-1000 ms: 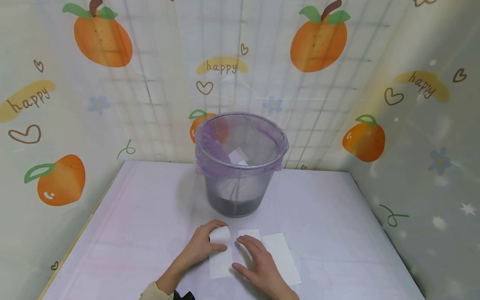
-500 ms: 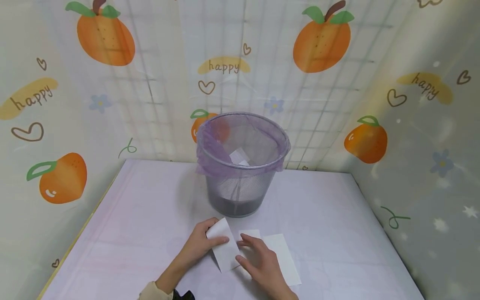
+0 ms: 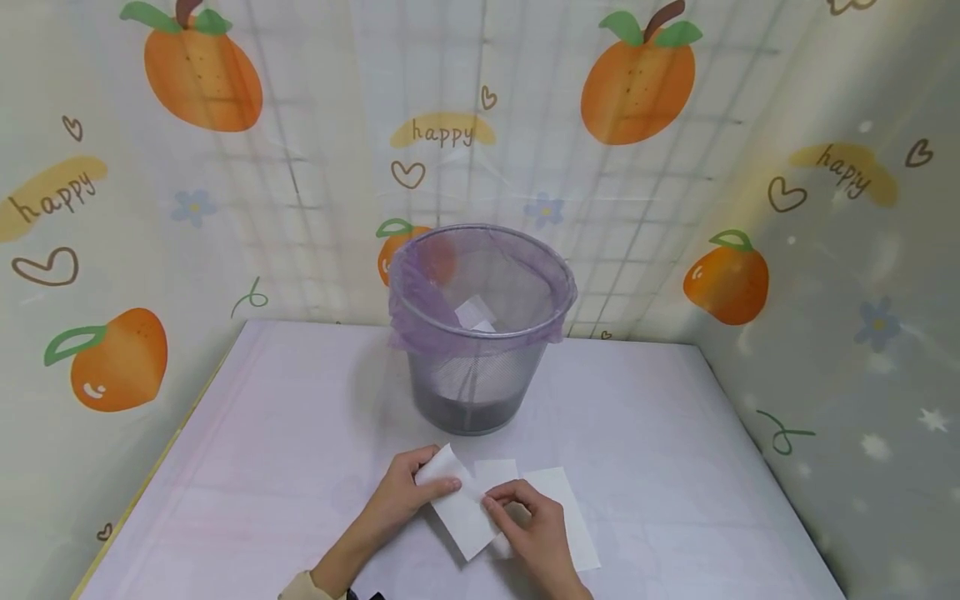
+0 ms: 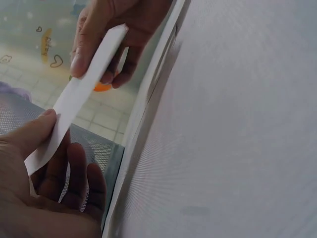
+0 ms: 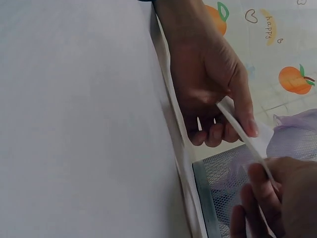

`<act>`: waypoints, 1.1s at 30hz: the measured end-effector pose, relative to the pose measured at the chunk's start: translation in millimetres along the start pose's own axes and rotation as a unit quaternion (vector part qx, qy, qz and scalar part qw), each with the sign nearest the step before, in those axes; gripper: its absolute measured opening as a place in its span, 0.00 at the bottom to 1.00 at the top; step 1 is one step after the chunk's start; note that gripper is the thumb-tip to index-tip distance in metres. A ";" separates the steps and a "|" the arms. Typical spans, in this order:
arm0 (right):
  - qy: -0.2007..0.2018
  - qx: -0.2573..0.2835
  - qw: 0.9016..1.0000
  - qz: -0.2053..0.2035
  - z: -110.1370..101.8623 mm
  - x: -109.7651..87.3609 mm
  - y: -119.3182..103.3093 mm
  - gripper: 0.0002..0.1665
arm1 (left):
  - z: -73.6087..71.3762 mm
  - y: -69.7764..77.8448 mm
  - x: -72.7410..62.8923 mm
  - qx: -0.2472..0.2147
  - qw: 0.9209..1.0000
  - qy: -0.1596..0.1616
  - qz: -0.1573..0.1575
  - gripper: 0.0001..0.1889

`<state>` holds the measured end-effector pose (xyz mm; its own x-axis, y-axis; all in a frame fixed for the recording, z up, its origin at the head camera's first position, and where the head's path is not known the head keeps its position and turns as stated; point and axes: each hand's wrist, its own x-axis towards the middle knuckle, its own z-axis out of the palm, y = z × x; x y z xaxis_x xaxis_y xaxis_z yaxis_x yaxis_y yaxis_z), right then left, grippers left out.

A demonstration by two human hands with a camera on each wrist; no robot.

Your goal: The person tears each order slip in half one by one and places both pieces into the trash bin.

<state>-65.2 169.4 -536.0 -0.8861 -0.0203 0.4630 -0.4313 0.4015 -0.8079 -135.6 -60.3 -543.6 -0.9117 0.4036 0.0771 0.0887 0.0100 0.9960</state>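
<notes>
The right hand [image 3: 536, 521] is pinching the right edge of a white paper [image 3: 461, 517], perhaps folded, slanting lengthwise from near right to far left, where the left hand [image 3: 403, 490] is gripping it. Beyond, a basket [image 3: 480, 375] is standing.

**"Happy" on Three Sides**

I can read one word, "happy", in brown script on the curtain [image 3: 322, 75]. It stands on a left yellow patch [image 3: 52, 197], a far yellow patch [image 3: 442, 132] and a right yellow patch [image 3: 846, 172], where its letters look warped. My right wrist view shows "happy" sideways; in my left, it is small and blurred.
</notes>
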 end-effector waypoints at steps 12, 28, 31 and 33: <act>0.106 0.016 0.988 0.114 -5.9 2.3 -0.7 0.10 | 3.4 -5.1 -1.5 0.056 0.993 -0.094 0.045 0.08; 0.037 0.016 0.992 0.122 -4.2 1.8 1.5 0.10 | 4.0 -5.8 -1.8 0.107 0.990 -0.072 0.052 0.04; 0.031 0.006 0.992 0.122 -3.6 1.6 3.0 0.11 | 4.1 -5.2 -2.2 0.104 0.992 -0.062 0.041 0.04; 0.029 -0.001 0.992 0.124 -3.2 1.6 3.3 0.11 | 4.3 -4.8 -2.2 0.102 0.993 -0.052 0.043 0.05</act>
<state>-67.5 173.7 -536.7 -0.9540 0.1318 0.2694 -0.2002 0.3888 -0.8993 -132.2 -57.3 -548.8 -0.8516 0.5035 0.1458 0.2533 0.1516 0.9555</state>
